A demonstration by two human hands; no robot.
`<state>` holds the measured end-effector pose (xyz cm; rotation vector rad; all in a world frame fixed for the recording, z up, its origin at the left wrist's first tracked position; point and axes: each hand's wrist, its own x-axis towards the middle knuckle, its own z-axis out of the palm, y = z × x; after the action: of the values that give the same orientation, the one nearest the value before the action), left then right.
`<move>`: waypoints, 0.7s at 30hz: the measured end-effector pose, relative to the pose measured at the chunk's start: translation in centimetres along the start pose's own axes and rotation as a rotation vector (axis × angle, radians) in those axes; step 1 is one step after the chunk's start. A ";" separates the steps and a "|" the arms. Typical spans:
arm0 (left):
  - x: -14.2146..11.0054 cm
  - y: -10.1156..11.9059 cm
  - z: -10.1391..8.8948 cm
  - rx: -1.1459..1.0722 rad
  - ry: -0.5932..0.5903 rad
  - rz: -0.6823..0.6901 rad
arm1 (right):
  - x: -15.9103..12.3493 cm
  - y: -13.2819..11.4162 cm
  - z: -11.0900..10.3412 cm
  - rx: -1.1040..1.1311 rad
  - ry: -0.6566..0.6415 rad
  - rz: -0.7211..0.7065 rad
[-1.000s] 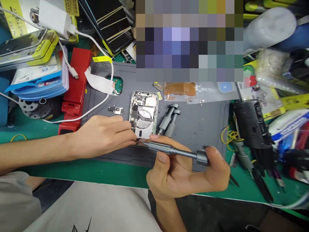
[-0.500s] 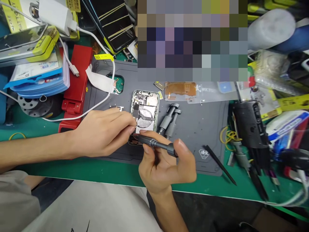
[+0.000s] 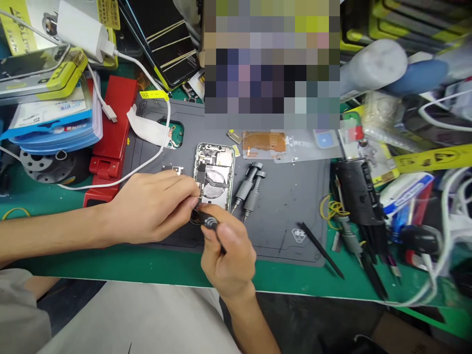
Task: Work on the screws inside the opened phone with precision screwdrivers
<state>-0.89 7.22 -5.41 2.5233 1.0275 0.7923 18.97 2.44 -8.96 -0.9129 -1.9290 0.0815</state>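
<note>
An opened smartphone [image 3: 216,183], its inner parts bare, lies on the grey mat [image 3: 295,196]. My left hand [image 3: 158,206] is closed in a pinch at the phone's lower left edge; what sits between the fingertips is hidden. In my right hand [image 3: 232,246] is a dark screwdriver [image 3: 209,221], tilted, its tip at the lower end of the phone beside my left fingertips. The tip itself is too small to make out. Just right of the phone lie two more grey screwdrivers [image 3: 250,189], side by side.
A white cable [image 3: 151,155] loops across the mat's left part, near a red tool [image 3: 114,118]. An orange flex part in a clear bag [image 3: 263,145] lies behind. A black stick tool [image 3: 320,250] and more tools [image 3: 354,191] are at right. Blurred blocks cover the back middle.
My right hand has turned and its fingers have closed in around the screwdriver's handle, now steeper. My left hand keeps its pinch at the phone. The whole view has shifted slightly.
</note>
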 end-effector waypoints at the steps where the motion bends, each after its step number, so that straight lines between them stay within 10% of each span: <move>1: 0.0 0.0 0.0 0.003 0.000 0.001 | 0.2 -0.2 0.0 -0.032 -0.021 -0.011; 21: 0.0 0.0 0.1 0.004 0.006 -0.001 | -0.2 -0.1 0.0 -0.015 0.024 0.063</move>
<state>-0.81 7.24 -5.51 2.5252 1.0328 0.7986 18.92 2.20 -9.08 -0.9808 -1.8813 0.0924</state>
